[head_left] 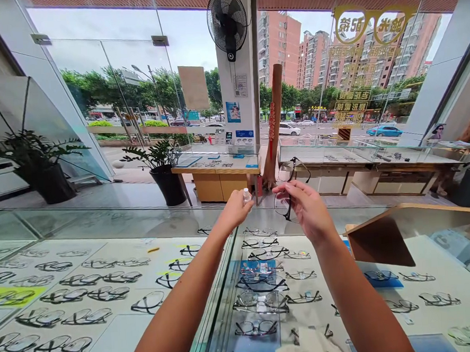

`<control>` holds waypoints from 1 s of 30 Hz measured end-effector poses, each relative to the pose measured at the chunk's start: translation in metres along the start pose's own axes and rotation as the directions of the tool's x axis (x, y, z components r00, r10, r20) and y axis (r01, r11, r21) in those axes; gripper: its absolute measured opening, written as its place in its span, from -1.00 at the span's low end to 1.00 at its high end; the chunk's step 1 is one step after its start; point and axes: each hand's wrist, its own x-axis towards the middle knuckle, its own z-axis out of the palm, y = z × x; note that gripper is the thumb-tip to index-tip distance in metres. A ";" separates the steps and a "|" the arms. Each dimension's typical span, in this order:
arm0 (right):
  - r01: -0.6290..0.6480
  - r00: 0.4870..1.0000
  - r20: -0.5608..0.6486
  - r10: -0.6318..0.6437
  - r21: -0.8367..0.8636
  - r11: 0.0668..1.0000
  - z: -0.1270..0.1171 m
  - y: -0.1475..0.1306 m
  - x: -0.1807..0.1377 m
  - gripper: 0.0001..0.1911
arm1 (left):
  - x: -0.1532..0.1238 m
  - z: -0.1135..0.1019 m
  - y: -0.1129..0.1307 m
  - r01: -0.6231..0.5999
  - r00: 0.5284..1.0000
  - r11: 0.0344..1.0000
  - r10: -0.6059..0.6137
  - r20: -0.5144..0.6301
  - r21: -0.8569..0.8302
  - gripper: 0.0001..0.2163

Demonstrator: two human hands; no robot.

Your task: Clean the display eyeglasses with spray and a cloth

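My left hand (236, 210) is closed around a small bottle with a white spray-like top (246, 194); most of the bottle is hidden by my fingers. To its right, my right hand (307, 207) pinches a pair of dark-framed eyeglasses (289, 211) by the middle of the frame. The glasses are turned on end, one lens above the fingers and the other below. Both hands are raised above the far edge of a glass display case (213, 334), a short gap apart. A beige cloth (309, 346) lies near the front, under my right forearm.
Rows of eyeglasses (102, 294) lie inside the case on both sides. A brown-backed tilted board or mirror (378, 239) stands at right on the glass. Beyond are potted plants (167, 175), more display counters (227, 171), a wooden trunk (274, 126) and large windows.
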 end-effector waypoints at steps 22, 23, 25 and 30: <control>0.043 0.999 0.031 -0.041 -0.079 0.996 0.001 0.001 -0.001 -0.80 | -0.002 0.033 -0.024 0.244 0.921 0.888 -0.338 0.193 0.391 -0.62; 0.043 0.999 0.031 -0.041 -0.070 0.997 0.000 0.002 -0.001 -0.80 | -0.003 0.029 -0.020 0.248 0.921 0.883 -0.342 0.185 0.398 -0.57; 0.046 0.999 0.026 -0.044 -0.055 0.997 0.000 0.002 -0.001 -0.81 | -0.006 0.018 -0.006 0.251 0.932 0.875 -0.334 0.139 0.414 -0.48; 0.035 0.999 0.028 -0.035 0.000 0.999 -0.001 0.003 -0.001 -0.83 | -0.053 -0.041 0.063 0.049 0.999 0.913 -0.047 -0.015 0.404 -0.56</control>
